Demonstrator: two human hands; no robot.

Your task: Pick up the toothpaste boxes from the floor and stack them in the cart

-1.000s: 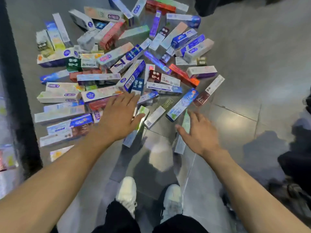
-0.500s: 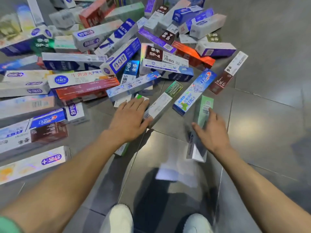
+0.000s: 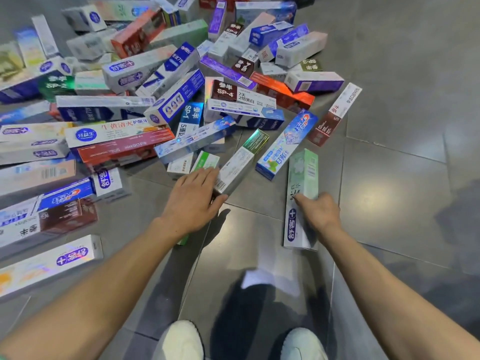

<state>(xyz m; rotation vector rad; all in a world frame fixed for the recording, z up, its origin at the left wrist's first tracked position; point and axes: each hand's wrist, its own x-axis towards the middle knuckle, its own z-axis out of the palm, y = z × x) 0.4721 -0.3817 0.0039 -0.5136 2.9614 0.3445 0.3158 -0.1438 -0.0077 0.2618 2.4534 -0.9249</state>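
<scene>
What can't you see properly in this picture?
- The green and white box under the left hand: the hand and forearm cover most of it, head view.
- The right hand's fingers: curled out of sight behind the pale green and white toothpaste box.
- The far boxes at the top edge: cut off and blurred.
- The cart: not in view.

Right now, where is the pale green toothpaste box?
In the head view, the pale green toothpaste box lies on the floor right of centre, gripped by the right hand, just right of the blue and white box.
</scene>
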